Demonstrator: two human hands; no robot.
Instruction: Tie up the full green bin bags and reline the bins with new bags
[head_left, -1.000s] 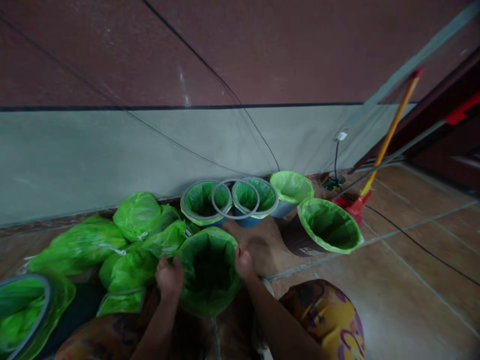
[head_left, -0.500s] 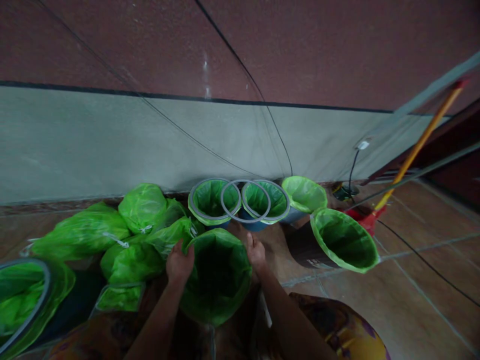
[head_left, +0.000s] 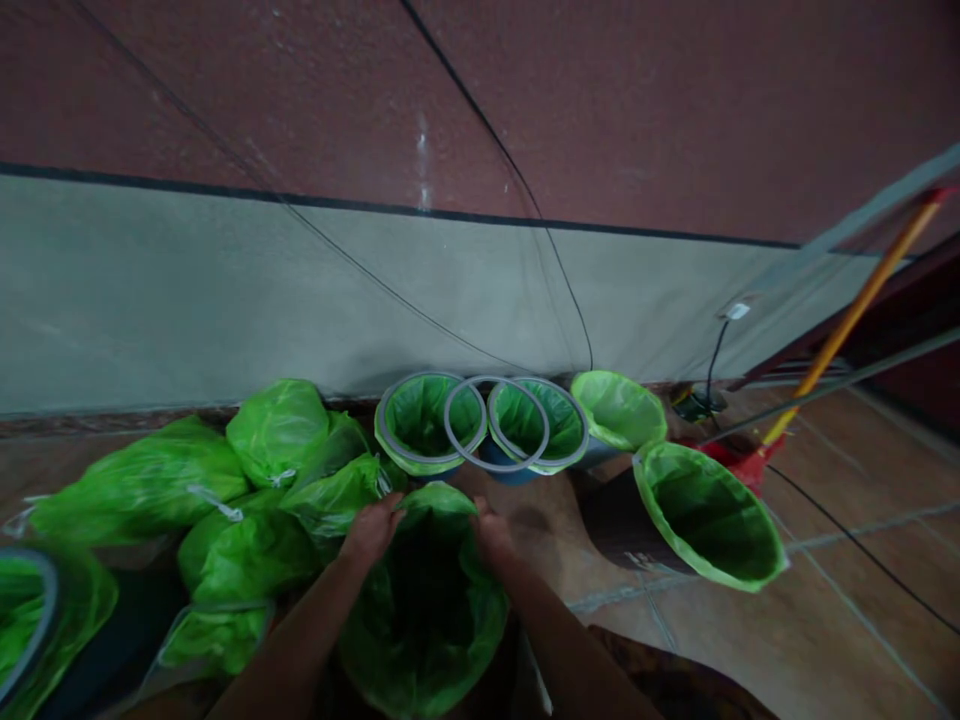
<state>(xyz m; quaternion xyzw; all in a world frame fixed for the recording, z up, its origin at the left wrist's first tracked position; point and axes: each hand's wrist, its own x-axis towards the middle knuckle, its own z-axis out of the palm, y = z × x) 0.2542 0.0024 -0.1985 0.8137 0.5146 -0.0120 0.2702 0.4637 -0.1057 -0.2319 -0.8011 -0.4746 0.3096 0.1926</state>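
A bin lined with a green plastic bag (head_left: 427, 630) stands right in front of me. My left hand (head_left: 370, 528) grips the far left part of the bag's rim, fingers closed on the plastic. Over on the far right part of that rim, my right hand (head_left: 490, 532) pinches the plastic in the same way. The two hands are close together at the far edge, and the bag's mouth bunches between them.
Two blue bins with grey ring clamps (head_left: 430, 422) (head_left: 538, 425) and a loose grey ring (head_left: 496, 424) stand by the wall. Two more lined bins (head_left: 619, 408) (head_left: 709, 516) sit to the right. Tied green bags (head_left: 225, 480) lie left. A broom (head_left: 847, 330) leans at the right.
Both hands have moved along the rim to its far edge and drawn together, so the bag's mouth is narrower there. The camera has tilted down slightly.
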